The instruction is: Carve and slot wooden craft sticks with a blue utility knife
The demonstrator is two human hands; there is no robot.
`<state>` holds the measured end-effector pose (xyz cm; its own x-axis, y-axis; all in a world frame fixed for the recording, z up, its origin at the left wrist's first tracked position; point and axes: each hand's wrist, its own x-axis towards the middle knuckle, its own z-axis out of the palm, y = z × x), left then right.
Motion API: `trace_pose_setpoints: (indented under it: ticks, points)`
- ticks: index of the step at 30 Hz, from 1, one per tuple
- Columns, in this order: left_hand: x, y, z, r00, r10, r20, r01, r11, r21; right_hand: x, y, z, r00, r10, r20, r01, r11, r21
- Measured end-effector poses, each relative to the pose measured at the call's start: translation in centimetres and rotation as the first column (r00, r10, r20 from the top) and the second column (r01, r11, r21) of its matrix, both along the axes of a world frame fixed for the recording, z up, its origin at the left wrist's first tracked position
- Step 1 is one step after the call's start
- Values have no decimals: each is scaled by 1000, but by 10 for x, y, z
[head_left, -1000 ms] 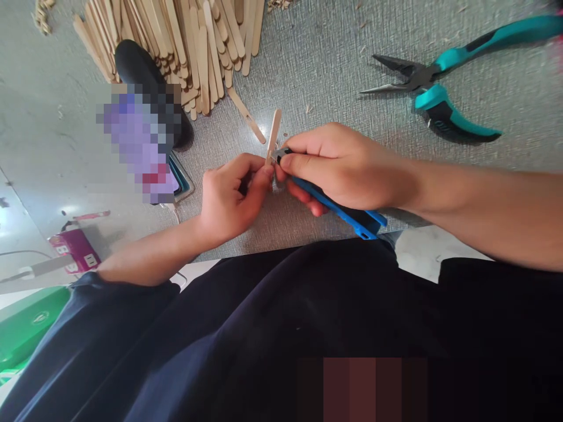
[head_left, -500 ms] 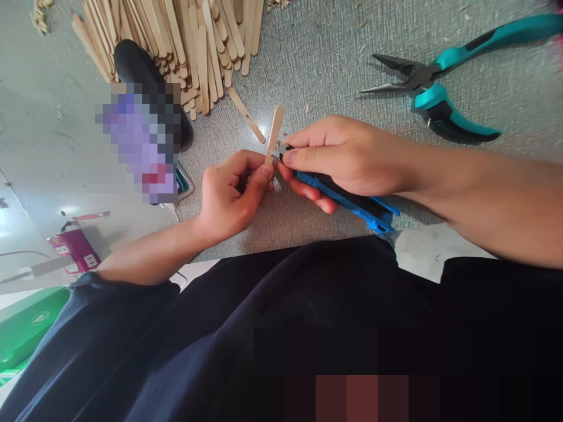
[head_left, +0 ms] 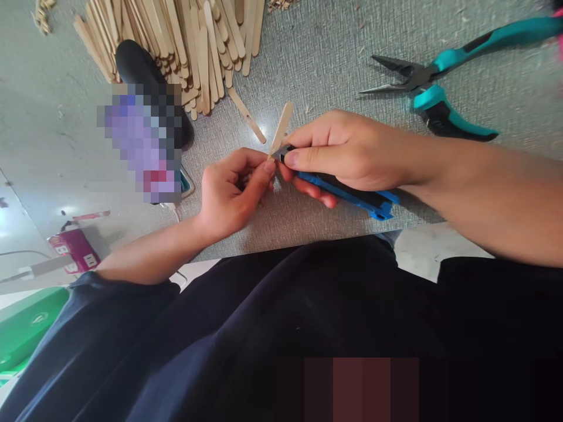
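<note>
Between the thumb and fingers of my left hand [head_left: 235,190] is a wooden craft stick [head_left: 282,124], its rounded end pointing up and slightly right. My right hand [head_left: 347,155] is wrapped round a blue and black utility knife [head_left: 352,193], with the thumb near the blade end. The short blade touches the stick just above my left thumb. My left palm hides the stick's lower part. A loose craft stick with a notch [head_left: 248,117] lies on the table just beyond my hands.
A large pile of craft sticks [head_left: 204,58] lies at the far side. Teal and black long-nose pliers [head_left: 417,76] rest opened at the right. At the left, a phone with a blurred screen [head_left: 136,140] leans on a black object [head_left: 136,61]. A purple box [head_left: 77,249] stands near the left edge.
The craft stick has tilted further right at its top. My right hand and the knife have shifted slightly, the knife's rear end rising a little. My left hand has hardly moved.
</note>
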<state>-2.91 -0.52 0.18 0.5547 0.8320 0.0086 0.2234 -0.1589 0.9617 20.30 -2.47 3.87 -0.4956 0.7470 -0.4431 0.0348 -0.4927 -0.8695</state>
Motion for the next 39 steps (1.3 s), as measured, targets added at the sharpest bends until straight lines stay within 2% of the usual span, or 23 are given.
trace_pose_setpoints:
  ticks: [5,13,18,22,26,33,39]
  points:
    - [3,0,-1,998,48,35,-49,999,24,1,1,-4,999,-41,26,39,995,86]
    - [2,0,-2,998,53,18,-53,998,40,-2,-3,-12,996,-65,56,53,981,188]
    - [1,-1,-4,999,33,-1,-33,998,48,-2,-9,-4,988,-101,113,77,977,200]
    - [2,-1,-3,999,37,-17,-36,999,29,0,-8,0,986,-68,152,34,976,215]
    - [2,0,-3,999,25,26,-25,1000,10,-1,-5,-7,990,-73,124,40,966,255]
    - [-1,2,-5,999,8,-32,-8,1000,7,-1,-3,-18,990,-68,127,23,945,327]
    - [0,3,-2,1000,6,-29,-6,1000,-25,-2,-4,-6,982,-52,182,-14,939,342]
